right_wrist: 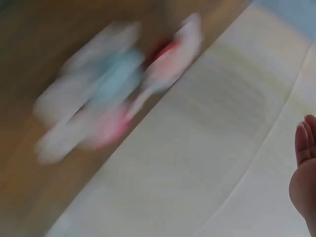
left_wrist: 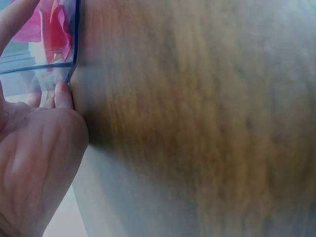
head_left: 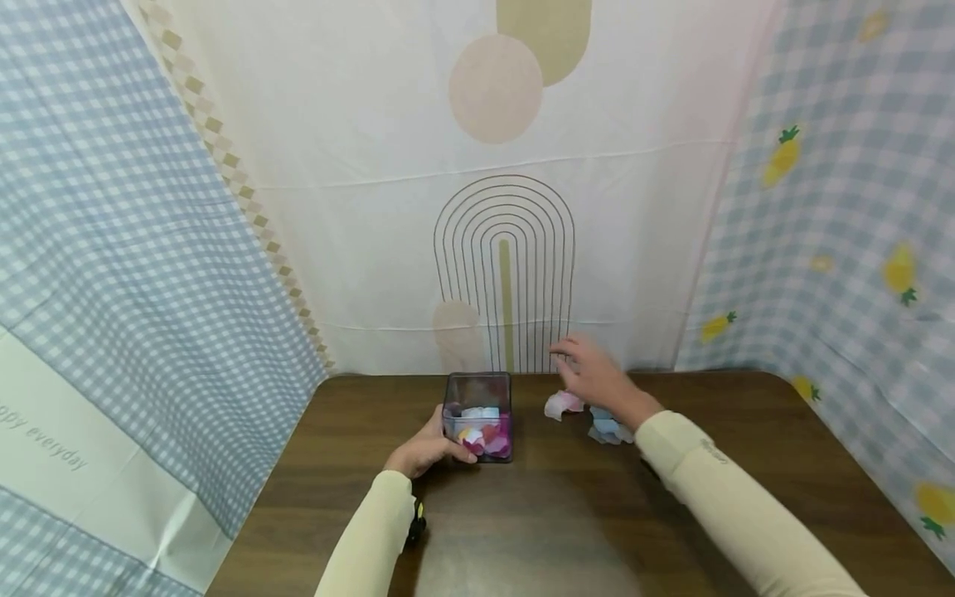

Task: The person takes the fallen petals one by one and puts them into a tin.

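A clear plastic box with a dark tint (head_left: 478, 393) stands on the table, with pink, white, purple and orange petal-like pieces (head_left: 488, 440) inside. My left hand (head_left: 428, 448) grips its left side, thumb along the near face. In the left wrist view, the left palm (left_wrist: 42, 158) lies against the box's corner. My right hand (head_left: 594, 377) is raised over the table to the right of the box, fingers loosely bent, with nothing visible in it. Below it lie a pink-and-white petal-like piece (head_left: 563, 404) and a light blue group (head_left: 608, 427), blurred in the right wrist view.
The dark wooden table (head_left: 537, 514) meets a hanging cream cloth (head_left: 373, 249) at its far edge. Blue checked cloths hang on the left (head_left: 186, 274) and right (head_left: 836, 274). A small black item (head_left: 417, 524) shows by the left sleeve.
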`<move>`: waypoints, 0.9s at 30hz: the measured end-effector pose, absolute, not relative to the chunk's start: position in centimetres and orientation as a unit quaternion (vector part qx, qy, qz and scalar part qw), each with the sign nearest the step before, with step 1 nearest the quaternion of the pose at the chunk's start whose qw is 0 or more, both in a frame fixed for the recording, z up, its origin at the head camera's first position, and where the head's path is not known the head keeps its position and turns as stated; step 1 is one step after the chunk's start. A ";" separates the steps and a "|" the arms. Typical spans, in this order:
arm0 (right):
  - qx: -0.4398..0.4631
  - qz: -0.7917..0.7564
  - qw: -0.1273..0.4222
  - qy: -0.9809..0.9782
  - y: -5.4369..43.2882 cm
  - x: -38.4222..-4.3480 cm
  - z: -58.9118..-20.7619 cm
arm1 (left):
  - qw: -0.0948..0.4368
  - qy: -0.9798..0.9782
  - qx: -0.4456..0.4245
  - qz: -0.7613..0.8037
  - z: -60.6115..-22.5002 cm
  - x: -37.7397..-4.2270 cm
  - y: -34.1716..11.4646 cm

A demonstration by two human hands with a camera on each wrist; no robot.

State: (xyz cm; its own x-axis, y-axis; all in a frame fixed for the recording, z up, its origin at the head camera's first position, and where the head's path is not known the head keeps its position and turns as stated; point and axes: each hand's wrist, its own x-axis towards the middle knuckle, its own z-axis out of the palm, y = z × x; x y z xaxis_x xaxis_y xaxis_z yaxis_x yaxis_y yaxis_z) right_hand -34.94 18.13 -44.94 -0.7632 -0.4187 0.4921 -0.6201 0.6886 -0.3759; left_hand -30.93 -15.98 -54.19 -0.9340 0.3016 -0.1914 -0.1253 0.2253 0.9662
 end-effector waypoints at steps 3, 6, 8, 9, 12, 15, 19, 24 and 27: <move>0.259 0.250 0.175 -0.916 22.9 -34.5 -45.7 | 0.169 0.763 0.055 0.621 -54.1 -30.9 -16.0; 0.241 0.233 0.192 -0.923 26.9 -33.8 -46.9 | 0.170 0.764 0.052 0.621 -54.0 -30.9 -15.9; 0.224 0.219 0.198 -0.929 29.0 -33.1 -47.7 | 0.171 0.765 0.049 0.619 -54.0 -30.9 -15.9; 0.219 0.213 0.202 -0.931 29.8 -32.8 -48.0 | 0.171 0.765 0.049 0.619 -54.0 -30.9 -15.9; 0.205 0.196 0.199 -0.938 31.7 -31.9 -48.6 | 0.172 0.766 0.046 0.618 -53.9 -30.9 -15.9; 0.200 0.191 0.187 -0.943 32.8 -31.2 -49.0 | 0.171 0.769 0.045 0.615 -53.7 -30.8 -15.7; 0.199 0.186 0.163 -0.948 33.1 -30.7 -49.2 | 0.169 0.770 0.047 0.614 -53.6 -30.7 -15.7; 0.213 0.177 0.149 -0.949 32.5 -30.5 -50.0 | 0.170 0.768 0.047 0.616 -53.8 -30.9 -15.8; 0.221 0.172 0.152 -0.948 32.0 -30.5 -50.4 | 0.172 0.766 0.046 0.618 -54.0 -31.1 -15.9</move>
State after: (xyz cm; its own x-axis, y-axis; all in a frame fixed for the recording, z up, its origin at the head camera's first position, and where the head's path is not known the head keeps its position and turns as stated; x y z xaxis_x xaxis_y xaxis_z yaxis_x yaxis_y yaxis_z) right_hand -30.47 31.96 -50.41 -0.8564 -0.3670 0.3632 -0.4711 0.8433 -0.2586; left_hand -31.08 -15.89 -54.02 -0.9367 0.2826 -0.2067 -0.1421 0.2326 0.9621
